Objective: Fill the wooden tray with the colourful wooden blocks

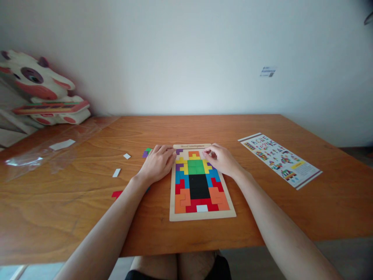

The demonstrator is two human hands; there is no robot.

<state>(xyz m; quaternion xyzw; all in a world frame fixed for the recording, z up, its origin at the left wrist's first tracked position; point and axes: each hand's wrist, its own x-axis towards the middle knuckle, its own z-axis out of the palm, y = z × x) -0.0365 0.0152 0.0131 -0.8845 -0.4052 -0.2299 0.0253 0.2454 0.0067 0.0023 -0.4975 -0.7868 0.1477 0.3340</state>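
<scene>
A wooden tray [204,216] of coloured block-puzzle pieces lies in front of me. Black pieces [199,186] fill its middle, below a green block [196,167]; red, orange, blue, yellow and purple ones surround them. My left hand [159,161] rests at the tray's upper left edge, fingers stretched out, near a purple piece [179,151]. Over the upper right corner is my right hand [222,158], its thumb and fingertips pinched together. Whatever may be between them is hidden. Bare wood shows beside the orange piece [194,154] at the top.
Left of the tray lie loose white pieces [116,172], a red piece [117,194] and a green piece [149,150], partly hidden by my left arm. A clear plastic bag [32,159] and cow-shaped toy [52,93] are farther left. A printed pattern sheet [281,159] lies right.
</scene>
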